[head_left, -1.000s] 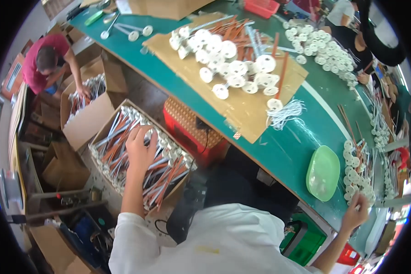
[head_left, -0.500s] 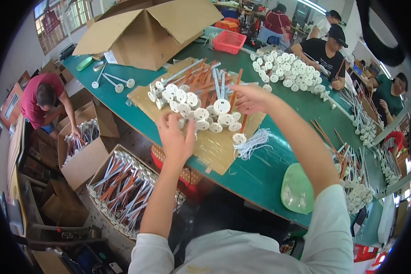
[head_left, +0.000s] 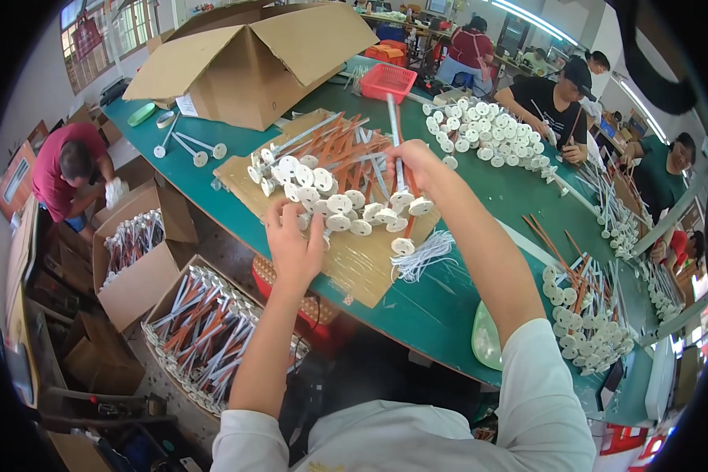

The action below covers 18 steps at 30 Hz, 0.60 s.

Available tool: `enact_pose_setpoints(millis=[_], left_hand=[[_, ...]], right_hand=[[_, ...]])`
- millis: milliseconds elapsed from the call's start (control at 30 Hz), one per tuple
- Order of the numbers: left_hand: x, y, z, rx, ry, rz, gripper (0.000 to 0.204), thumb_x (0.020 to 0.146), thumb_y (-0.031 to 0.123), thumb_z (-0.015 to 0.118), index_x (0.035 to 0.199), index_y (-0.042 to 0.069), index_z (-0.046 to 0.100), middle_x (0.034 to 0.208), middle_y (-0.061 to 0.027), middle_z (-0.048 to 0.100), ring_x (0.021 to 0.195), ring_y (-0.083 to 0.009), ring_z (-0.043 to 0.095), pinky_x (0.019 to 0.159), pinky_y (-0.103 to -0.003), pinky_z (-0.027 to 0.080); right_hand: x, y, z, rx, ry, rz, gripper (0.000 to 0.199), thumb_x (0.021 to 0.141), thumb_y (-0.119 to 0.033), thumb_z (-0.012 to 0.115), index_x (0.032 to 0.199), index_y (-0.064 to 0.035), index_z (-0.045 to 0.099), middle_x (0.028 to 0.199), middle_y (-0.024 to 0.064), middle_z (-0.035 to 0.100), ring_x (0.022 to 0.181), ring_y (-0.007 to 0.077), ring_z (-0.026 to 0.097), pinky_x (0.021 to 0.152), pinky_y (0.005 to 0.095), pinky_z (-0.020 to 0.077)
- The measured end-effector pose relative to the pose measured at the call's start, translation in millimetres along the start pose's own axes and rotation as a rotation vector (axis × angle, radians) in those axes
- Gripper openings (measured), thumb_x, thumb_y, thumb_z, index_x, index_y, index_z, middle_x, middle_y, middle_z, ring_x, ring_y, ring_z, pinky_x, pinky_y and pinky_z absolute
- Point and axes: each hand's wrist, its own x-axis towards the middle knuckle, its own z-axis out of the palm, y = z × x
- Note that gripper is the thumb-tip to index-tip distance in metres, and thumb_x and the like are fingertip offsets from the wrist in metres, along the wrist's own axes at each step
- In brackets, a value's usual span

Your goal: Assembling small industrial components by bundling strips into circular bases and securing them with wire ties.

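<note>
The person's right hand (head_left: 414,164), near the middle of the frame, is closed around a grey rod (head_left: 393,118) whose upper end sticks out above the fist, with brown showing alongside it. The left hand (head_left: 293,245) is lower and further left, its fingers bent at the near edge of a pile of white discs (head_left: 339,204); whether it grips any of them cannot be told. The discs sit on the ends of grey and brown rods, and the pile lies at the centre of the frame on a flat cardboard sheet (head_left: 360,274) on the green worktop (head_left: 480,208). A bundle of white cords (head_left: 425,256) lies by the right edge of the sheet. Further right is a green tray (head_left: 486,340), partly hidden by the right sleeve. A large cardboard box (head_left: 240,90) and a red basket (head_left: 387,82) stand toward the top of the frame. At the lower left, an open carton (head_left: 151,346) is filled with more disc-ended rods, and a co-worker in a crimson shirt (head_left: 64,161) bends beside another carton (head_left: 138,289).
</note>
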Motion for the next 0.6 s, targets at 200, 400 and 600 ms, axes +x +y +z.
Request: enact_pose_setpoints(millis=[200, 400, 600], left_hand=[[-1.2, -2.6, 1.4, -0.027, 0.005, -0.016, 0.022, 0.082, 0.017, 0.065, 0.088, 0.000, 0.051, 0.106, -0.0188, 0.052, 0.100, -0.0358, 0.050, 0.085, -0.042, 0.040], [-1.7, -0.6, -1.5, -0.003, 0.014, -0.010, 0.022, 0.080, 0.017, 0.066, 0.084, 0.001, 0.052, 0.105, -0.0175, 0.053, 0.096, -0.0346, 0.052, 0.083, -0.041, 0.042], [-4.8, -1.9, -0.3, 0.000, 0.034, -0.032, 0.022, 0.078, 0.016, 0.068, 0.079, 0.001, 0.052, 0.105, -0.0168, 0.054, 0.094, -0.0337, 0.053, 0.079, -0.040, 0.043]], right_hand=[[-22.5, -20.8, -49.9, -0.097, 0.161, -0.015, 0.014, 0.086, -0.013, 0.058, 0.084, 0.0015, 0.059, 0.059, -0.0003, 0.047, 0.042, 0.0080, 0.038, 0.035, 0.0238, 0.0300], [-52.0, -4.0, -52.0, -1.068, 0.389, -0.133, 0.032, 0.066, -0.027, 0.076, 0.072, 0.0029, 0.066, 0.064, 0.0118, 0.066, 0.055, 0.0178, 0.063, 0.048, 0.0300, 0.0483], [-21.6, 30.0, -41.3, -1.233, 0.395, -0.073, 0.022, 0.057, -0.018, 0.076, 0.065, -0.0010, 0.065, 0.065, 0.0106, 0.065, 0.052, 0.0205, 0.062, 0.049, 0.0331, 0.0496]])
